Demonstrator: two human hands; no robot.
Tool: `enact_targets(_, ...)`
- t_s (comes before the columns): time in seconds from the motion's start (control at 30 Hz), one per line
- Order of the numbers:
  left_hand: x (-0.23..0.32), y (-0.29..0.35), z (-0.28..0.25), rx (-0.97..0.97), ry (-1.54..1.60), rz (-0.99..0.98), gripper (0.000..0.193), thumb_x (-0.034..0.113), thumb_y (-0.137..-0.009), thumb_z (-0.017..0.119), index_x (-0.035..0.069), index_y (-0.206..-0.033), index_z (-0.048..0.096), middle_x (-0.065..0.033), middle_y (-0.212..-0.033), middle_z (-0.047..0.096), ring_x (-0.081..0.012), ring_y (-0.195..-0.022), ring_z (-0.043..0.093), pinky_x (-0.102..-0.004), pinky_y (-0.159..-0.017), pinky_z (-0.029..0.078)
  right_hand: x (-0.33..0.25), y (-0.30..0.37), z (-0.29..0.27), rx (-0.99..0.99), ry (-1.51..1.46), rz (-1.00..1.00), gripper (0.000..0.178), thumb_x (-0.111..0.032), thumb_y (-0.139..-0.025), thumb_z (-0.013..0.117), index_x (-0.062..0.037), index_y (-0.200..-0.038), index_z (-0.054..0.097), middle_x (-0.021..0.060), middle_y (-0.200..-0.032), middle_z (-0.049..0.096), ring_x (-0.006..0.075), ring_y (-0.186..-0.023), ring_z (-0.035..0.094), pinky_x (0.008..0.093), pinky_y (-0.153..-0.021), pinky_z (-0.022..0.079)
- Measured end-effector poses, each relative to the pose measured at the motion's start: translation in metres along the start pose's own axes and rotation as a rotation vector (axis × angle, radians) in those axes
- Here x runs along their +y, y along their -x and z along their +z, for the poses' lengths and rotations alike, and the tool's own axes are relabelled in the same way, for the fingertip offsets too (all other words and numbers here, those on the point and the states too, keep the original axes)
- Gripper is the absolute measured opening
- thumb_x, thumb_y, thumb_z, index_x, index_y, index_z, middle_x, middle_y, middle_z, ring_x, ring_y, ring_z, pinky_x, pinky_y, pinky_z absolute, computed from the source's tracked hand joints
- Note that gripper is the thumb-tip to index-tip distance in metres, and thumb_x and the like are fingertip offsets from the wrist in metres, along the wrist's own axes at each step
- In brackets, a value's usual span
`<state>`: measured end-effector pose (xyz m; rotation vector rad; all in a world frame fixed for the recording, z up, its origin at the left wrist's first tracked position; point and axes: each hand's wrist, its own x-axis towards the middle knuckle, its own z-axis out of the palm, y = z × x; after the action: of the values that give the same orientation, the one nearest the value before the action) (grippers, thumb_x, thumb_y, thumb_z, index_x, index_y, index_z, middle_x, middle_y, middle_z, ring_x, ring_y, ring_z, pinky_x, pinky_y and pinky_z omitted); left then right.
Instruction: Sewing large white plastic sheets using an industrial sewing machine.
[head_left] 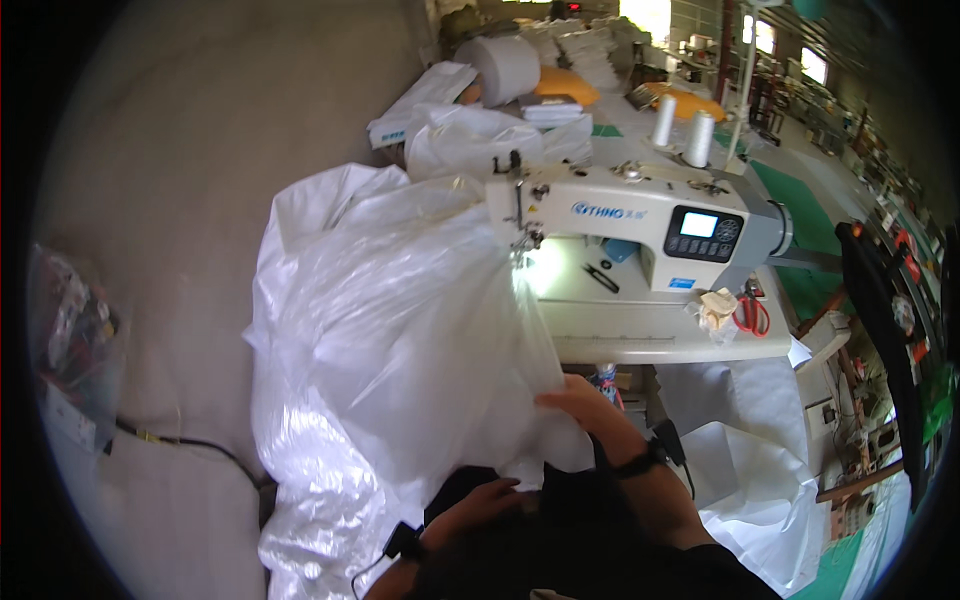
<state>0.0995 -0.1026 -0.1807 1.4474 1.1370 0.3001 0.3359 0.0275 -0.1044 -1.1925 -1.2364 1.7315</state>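
A large sheet of shiny, translucent white plastic (390, 330) drapes in folds from the sewing machine's needle area down to my lap. My right hand (580, 400) is closed on its right edge, just below the machine table's front. Lower down, over my dark clothing, my left hand (485, 505) has its fingers drawn together at the sheet's bottom edge; the fingertips are partly hidden. The white sewing machine (600, 205) has its lamp lit and its screen on. Part of the sheet lies at the needle. A dark strap with a small black device is on each wrist.
On the machine bed lie black thread snips (601, 277). Red-handled scissors (752, 315) and a crumpled beige scrap (716, 308) sit at the table's right. Two white thread cones (698, 140) stand behind. White sheeting (750, 490) hangs at right; a black cable (200, 443) crosses the floor at left.
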Motion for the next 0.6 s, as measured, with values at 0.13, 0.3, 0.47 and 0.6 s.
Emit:
enact_targets(0.13, -0.009, -0.017, 0.016, -0.16, 0.73, -0.065, 0.04, 0.026, -0.091, 0.049, 0.002, -0.122, 0.051, -0.0167, -0.117, 0.055, -0.0323, -0.113, 0.05, -0.0414, -0.097, 0.037, 0.017, 0.056, 0.012, -0.076, -0.152, 0.215, 0.028, -0.015, -0.077, 0.066, 0.0012, -0.1, 0.063, 0.0058, -0.086, 0.064, 0.0142, -0.073, 0.061, 0.0292, -0.063, 0.05)
enact_targets(0.3, -0.028, -0.047, -0.005, 0.176, 1.706, 0.327, 0.036, 0.021, -0.095, 0.039, 0.005, -0.125, 0.049, -0.0114, -0.131, 0.049, -0.029, -0.123, 0.042, -0.0462, -0.106, 0.028, 0.008, 0.092, 0.025, 0.166, -0.484, 0.148, 0.037, -0.024, -0.085, 0.061, 0.0006, -0.112, 0.057, 0.0093, -0.096, 0.064, 0.0189, -0.083, 0.066, 0.031, -0.072, 0.055)
enact_targets(0.47, 0.066, 0.002, -0.072, -0.287, 1.37, 1.375, 0.049, 0.029, -0.099, 0.033, -0.008, -0.13, 0.035, -0.0235, -0.135, 0.041, -0.0326, -0.126, 0.041, -0.0465, -0.106, 0.033, 0.058, 0.075, 0.037, 0.179, -0.86, 0.186, 0.046, -0.031, -0.09, 0.057, 0.0013, -0.121, 0.047, 0.0133, -0.11, 0.057, 0.0188, -0.1, 0.059, 0.0327, -0.082, 0.05)
enact_targets(0.6, -0.065, 0.074, -0.118, 0.413, 1.142, 1.147, 0.044, 0.026, -0.094, 0.044, -0.005, -0.125, 0.044, -0.0209, -0.121, 0.052, -0.0344, -0.117, 0.049, -0.0473, -0.103, 0.039, 0.088, 0.063, 0.072, 0.22, -0.567, 0.127, 0.036, -0.026, -0.089, 0.06, -0.0024, -0.115, 0.051, 0.0091, -0.096, 0.06, 0.0184, -0.078, 0.062, 0.0307, -0.066, 0.053)
